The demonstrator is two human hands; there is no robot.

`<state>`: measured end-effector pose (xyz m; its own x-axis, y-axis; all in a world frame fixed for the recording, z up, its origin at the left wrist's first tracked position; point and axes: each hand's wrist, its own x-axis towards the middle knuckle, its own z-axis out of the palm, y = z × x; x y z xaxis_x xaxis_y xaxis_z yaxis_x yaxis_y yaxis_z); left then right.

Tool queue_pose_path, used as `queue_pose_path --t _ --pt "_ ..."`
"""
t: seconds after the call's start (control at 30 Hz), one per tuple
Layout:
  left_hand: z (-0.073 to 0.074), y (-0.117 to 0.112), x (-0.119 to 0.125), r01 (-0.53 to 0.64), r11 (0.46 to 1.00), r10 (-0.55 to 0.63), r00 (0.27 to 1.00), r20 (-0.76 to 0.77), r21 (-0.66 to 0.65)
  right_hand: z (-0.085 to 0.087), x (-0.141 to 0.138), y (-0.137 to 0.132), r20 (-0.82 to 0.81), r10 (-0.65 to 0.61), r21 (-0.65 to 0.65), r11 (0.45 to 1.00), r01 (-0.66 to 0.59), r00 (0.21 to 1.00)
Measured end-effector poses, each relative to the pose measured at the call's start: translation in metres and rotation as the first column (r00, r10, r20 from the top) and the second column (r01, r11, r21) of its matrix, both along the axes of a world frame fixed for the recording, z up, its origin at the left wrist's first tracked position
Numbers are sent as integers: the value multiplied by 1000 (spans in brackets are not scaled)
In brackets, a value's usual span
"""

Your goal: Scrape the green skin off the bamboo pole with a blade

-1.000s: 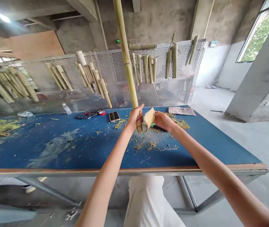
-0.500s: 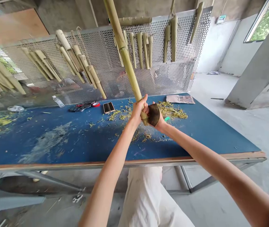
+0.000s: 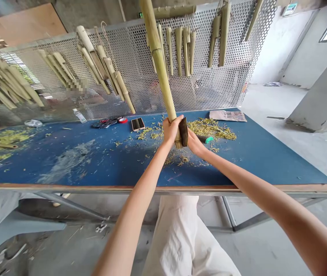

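A long greenish-yellow bamboo pole (image 3: 163, 73) leans away from me across the table, its top past the upper frame edge. Near its lower end my left hand (image 3: 171, 129) is wrapped round it, thumb along the top. My right hand (image 3: 193, 142) is closed on a dark brown sheet (image 3: 183, 132) that looks like sandpaper, pressed to the pole's right side just beside my left hand. Most of the right fingers are hidden behind the sheet. Under and behind the hands lie yellow-green shavings (image 3: 212, 129), with a green-ended tool (image 3: 208, 140) just right of my right hand.
On the blue table (image 3: 255, 153) lie a phone (image 3: 138, 124), red tape (image 3: 122, 120), a plastic bottle (image 3: 79, 115) and a folded paper (image 3: 227, 115). Behind stands a perforated metal panel (image 3: 140, 76) hung with bamboo pieces (image 3: 179, 51). A grey pillar (image 3: 321, 92) rises at right.
The dark sheet has turned from showing its broad face to nearly edge-on against the pole, as my right hand rotated. More of the green-ended tool shows. The view has shifted slightly.
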<state>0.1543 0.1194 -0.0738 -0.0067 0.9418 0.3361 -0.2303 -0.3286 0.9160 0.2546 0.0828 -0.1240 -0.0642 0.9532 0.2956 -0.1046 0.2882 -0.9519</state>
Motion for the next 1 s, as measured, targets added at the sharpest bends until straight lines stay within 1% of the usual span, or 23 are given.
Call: queue_pose_path --t 0.07,0.1,0.17,0.23,0.27,0.37,0.53,0.57,0.63,0.7,0.77,0.87,0.93,1.0 --pt "-3 2 2 13 1000 -12 1000 -23 23 7 1 -3 -50 77 -81 993 -81 996" --pt "-5 3 3 23 999 -22 999 -29 23 11 1 -5 -63 138 -126 981 -145 988" --pt "-8 4 5 37 999 -37 999 -33 13 15 1 -8 -93 280 -199 935 -293 956" --pt "-9 4 6 39 999 -38 999 -28 13 17 0 -10 -103 362 -220 900 -376 927" --pt "-8 3 6 32 999 -32 999 -23 22 17 0 -12 -103 370 -217 898 -383 923" --pt "-4 -1 4 21 997 -21 1000 2 72 17 2 -14 -76 338 -190 919 -346 938" --pt "8 -3 -4 37 991 -41 999 26 127 23 7 -16 0 282 -180 944 -278 959" --pt "11 -2 -6 46 990 -49 999 15 136 25 8 -17 23 291 -185 941 -282 956" --pt "16 1 -9 75 984 -74 997 -8 159 28 9 -20 90 352 -206 922 -328 932" --pt "19 1 -11 127 978 -128 992 -10 163 27 8 -21 154 410 -206 903 -376 899" --pt "21 -3 -11 213 968 -217 976 14 133 24 7 -21 163 428 -189 898 -398 889" --pt "19 -12 -8 356 931 -360 932 35 87 17 6 -18 95 455 -198 880 -431 885" --pt "18 -18 -7 433 897 -435 901 0 90 13 5 -17 61 489 -199 860 -469 870" --pt "17 -21 -7 481 871 -477 877 -57 105 12 4 -18 51 515 -173 848 -500 856"
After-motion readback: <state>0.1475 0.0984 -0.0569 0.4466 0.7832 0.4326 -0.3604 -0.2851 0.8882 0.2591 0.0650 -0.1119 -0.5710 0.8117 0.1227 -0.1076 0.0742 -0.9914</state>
